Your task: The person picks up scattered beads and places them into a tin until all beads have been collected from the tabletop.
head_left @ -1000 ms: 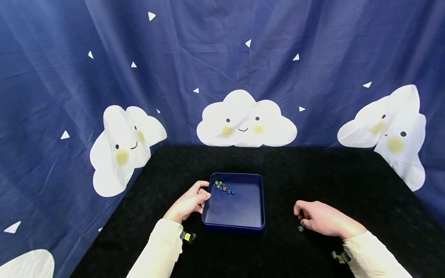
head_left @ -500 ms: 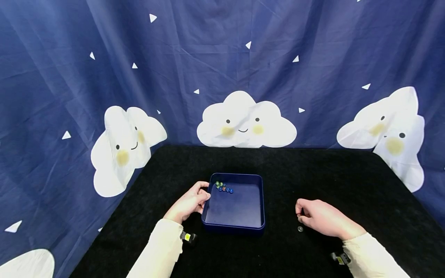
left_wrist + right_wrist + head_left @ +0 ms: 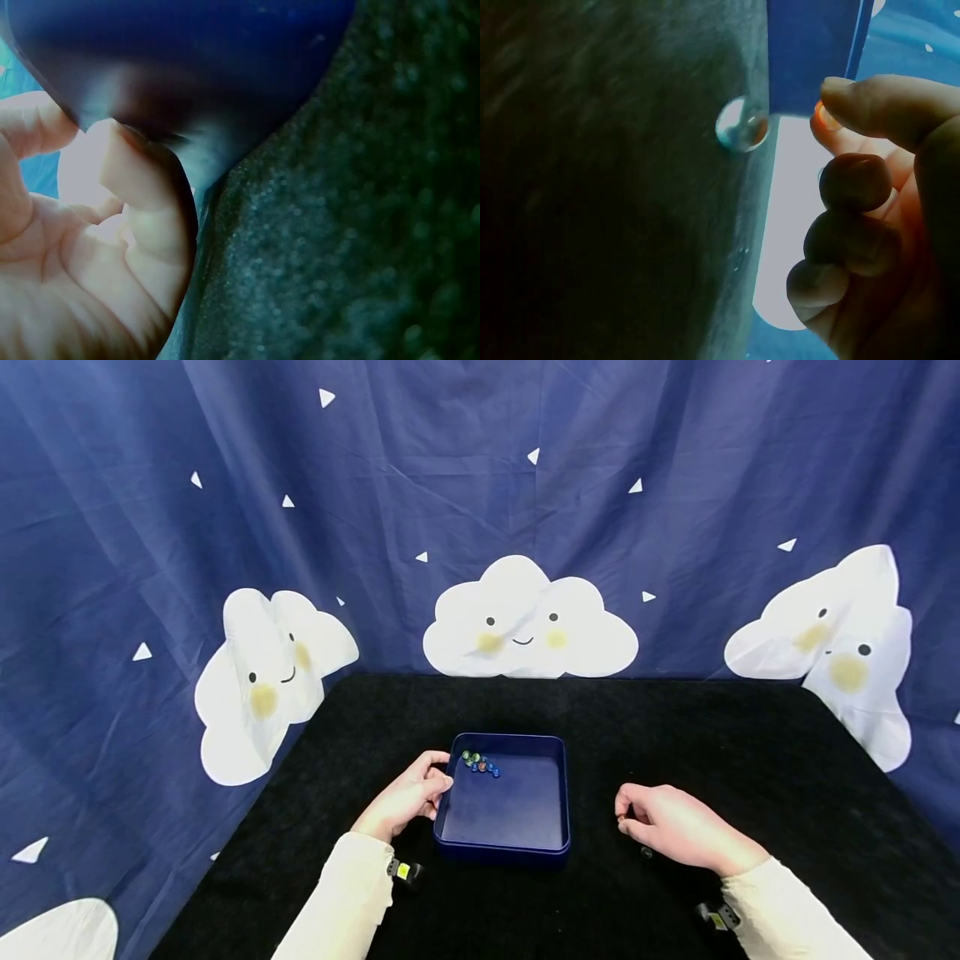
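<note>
A dark blue square tray (image 3: 510, 810) stands on the black cloth, with several glass marbles (image 3: 482, 767) gathered in its far left corner. My left hand (image 3: 408, 797) holds the tray by its left side; in the left wrist view its curled fingers (image 3: 142, 172) meet the outer wall. To the right of the tray, just above the cloth, my right hand (image 3: 678, 827) pinches an orange marble (image 3: 826, 116) between thumb and index finger. Most of that marble is hidden by the fingertips. A clear marble (image 3: 742, 124) lies on the cloth below the right hand.
Black cloth (image 3: 675, 718) covers the table. Behind it hangs a blue curtain (image 3: 390, 502) printed with white clouds and small triangles. Each wrist wears a small camera.
My right hand has risen slightly and moved left with the orange marble, away from the clear one. Inside the tray, the rightmost blue marbles have rolled slightly left. The left hand has stayed put.
</note>
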Action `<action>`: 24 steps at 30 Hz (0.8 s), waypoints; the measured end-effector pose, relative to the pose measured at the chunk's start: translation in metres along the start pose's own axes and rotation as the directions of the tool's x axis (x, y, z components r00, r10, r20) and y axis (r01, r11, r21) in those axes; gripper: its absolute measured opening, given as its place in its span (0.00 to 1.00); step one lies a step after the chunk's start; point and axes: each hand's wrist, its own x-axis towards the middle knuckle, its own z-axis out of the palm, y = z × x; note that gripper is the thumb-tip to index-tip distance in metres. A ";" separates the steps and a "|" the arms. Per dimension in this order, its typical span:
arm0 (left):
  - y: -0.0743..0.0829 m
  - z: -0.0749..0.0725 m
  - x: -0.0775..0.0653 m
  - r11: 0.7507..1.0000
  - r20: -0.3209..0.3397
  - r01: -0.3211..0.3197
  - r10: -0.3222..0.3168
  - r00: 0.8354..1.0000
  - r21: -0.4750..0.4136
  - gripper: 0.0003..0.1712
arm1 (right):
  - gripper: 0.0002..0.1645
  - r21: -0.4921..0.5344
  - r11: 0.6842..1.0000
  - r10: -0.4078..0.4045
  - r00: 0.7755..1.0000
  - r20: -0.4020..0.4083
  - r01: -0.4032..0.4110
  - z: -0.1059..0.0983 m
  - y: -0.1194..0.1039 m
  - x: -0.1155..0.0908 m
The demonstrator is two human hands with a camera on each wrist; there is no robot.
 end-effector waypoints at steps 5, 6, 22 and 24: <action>0.002 0.000 -0.002 1.000 0.007 0.002 -0.002 1.000 -0.006 0.30 | 0.08 0.000 1.000 -0.021 1.000 -0.005 0.021 0.001 -0.011 0.006; 0.002 0.000 -0.002 1.000 0.008 0.004 -0.004 1.000 -0.007 0.30 | 0.08 -0.002 1.000 -0.027 1.000 -0.009 0.027 0.002 -0.013 0.007; 0.001 -0.001 -0.001 1.000 0.008 -0.003 0.003 1.000 0.003 0.30 | 0.12 -0.051 0.991 -0.129 0.990 -0.062 0.126 0.007 -0.042 0.032; 0.001 -0.001 0.000 1.000 0.008 -0.007 0.007 1.000 0.004 0.29 | 0.12 -0.060 0.989 -0.136 0.989 -0.060 0.132 0.007 -0.043 0.034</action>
